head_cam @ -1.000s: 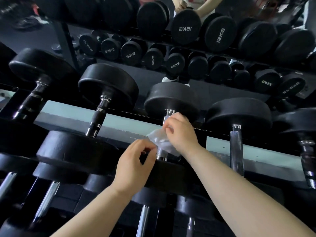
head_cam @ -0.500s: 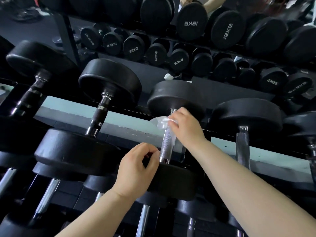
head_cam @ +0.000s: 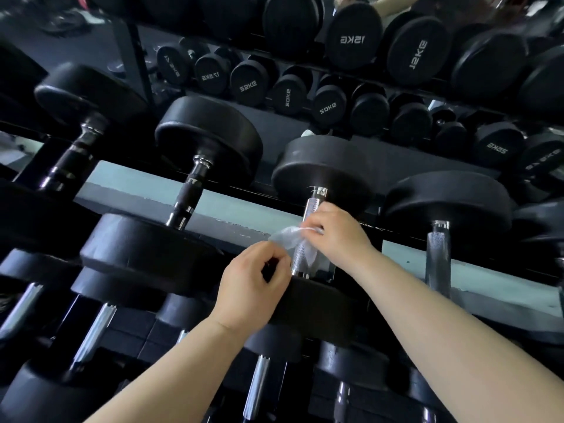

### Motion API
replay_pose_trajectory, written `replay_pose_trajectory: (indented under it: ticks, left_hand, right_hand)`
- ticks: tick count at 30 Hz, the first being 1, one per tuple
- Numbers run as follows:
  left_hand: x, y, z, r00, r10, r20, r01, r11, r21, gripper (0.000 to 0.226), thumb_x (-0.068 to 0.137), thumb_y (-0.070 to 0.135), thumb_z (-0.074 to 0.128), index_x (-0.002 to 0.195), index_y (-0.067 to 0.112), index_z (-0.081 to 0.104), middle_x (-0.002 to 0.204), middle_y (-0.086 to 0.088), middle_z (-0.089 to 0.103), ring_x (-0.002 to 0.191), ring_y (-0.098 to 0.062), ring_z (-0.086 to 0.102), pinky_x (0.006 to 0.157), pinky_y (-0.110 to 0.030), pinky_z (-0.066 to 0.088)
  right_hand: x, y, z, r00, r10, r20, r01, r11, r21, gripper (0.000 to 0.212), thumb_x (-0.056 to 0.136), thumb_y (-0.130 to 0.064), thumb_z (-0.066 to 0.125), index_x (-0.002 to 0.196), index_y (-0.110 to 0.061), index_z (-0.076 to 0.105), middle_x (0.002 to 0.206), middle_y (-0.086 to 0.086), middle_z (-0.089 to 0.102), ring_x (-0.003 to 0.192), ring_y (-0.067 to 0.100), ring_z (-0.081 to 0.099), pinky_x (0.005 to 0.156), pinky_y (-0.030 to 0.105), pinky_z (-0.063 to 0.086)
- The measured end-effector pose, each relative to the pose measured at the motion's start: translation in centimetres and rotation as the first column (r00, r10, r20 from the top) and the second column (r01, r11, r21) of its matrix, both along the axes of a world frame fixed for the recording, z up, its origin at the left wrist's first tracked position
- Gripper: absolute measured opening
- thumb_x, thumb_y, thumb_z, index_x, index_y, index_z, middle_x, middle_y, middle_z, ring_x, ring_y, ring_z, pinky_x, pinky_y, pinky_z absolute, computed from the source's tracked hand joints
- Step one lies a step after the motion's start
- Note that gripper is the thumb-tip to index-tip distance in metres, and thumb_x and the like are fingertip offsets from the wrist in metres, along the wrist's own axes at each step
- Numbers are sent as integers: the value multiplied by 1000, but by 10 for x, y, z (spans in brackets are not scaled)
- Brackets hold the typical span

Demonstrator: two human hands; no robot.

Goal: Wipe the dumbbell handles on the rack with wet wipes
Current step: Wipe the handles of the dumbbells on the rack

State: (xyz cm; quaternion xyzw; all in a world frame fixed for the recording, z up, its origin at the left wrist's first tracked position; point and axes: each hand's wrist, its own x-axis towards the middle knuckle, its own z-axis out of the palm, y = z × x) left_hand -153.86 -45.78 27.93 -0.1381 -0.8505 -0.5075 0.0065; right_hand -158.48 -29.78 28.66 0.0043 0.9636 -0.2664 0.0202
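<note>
Left hand (head_cam: pixel 253 282) at 7 o'clock of knurled handle (head_cam: pixel 313 209), fingers curled above near dumbbell head (head_cam: pixel 317 306) (holding anything? cannot tell). Right hand (head_cam: pixel 335 233) at 3 o'clock pinches wet wipe (head_cam: pixel 285 238) against handle mid-length; wipe tail hangs toward 9 o'clock. Far head (head_cam: pixel 320 166) at 12 o'clock.

The dumbbell handle (head_cam: pixel 311 210) is bright knurled metal, rough-looking. Its heads (head_cam: pixel 323 166) are matt black rubber. The wet wipe (head_cam: pixel 285 236) is thin, crumpled, translucent cloth.
</note>
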Motion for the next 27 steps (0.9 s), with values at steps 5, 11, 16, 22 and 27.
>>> replay_pose_trajectory:
  ticks: [5, 11, 16, 22, 27]
  left_hand:
    - [4, 3, 13, 997, 56, 49, -55, 998, -19, 17, 91, 22, 52, 81, 32, 61, 82, 22, 57, 81, 3, 51, 71, -5, 35]
    - [54, 41, 53, 989, -27, 146, 2, 986, 166, 41, 71, 69, 40, 66, 32, 56, 56, 25, 53, 60, 3, 49, 57, -11, 36]
    - [82, 61, 67, 796, -352, 492, 112, 885, 452, 20, 86, 32, 59, 76, 16, 65, 67, 8, 68, 66, -6, 64, 63, -15, 51]
    - [126, 80, 40, 430, -687, 586, 386, 727, 568, 12, 89, 13, 54, 90, 8, 64, 84, -8, 71, 75, -20, 68, 63, -25, 54]
    - [189, 104, 21, 77, -762, 643, 557, 568, 606, 10, 87, 8, 53, 92, 4, 61, 86, -10, 67, 75, -17, 66, 67, -24, 54]
  right_hand:
    - [23, 30, 49, 933, -333, -137, 303, 931, -204, 12, 81, -17, 60, 85, -14, 71, 90, 1, 64, 76, 10, 54, 64, 14, 38]
    - [107, 18, 78, 957, -291, 20, 265, 839, -475, 16, 84, -21, 60, 69, -28, 61, 113, -16, 48, 107, 2, 43, 90, 22, 30]
    - [168, 15, 84, 941, -304, 145, 330, 743, -583, 16, 88, -22, 56, 88, -38, 58, 90, -20, 61, 79, -15, 57, 66, 3, 45]
    - [281, 30, 64, 751, -471, 462, 610, 227, -760, 21, 85, -17, 55, 106, -18, 60, 90, 2, 69, 77, 13, 65, 62, 24, 52]
    - [385, 14, 39, 623, -505, 597, 649, -91, -755, 32, 69, -17, 70, 97, -4, 61, 66, 2, 62, 57, 12, 55, 52, 23, 47]
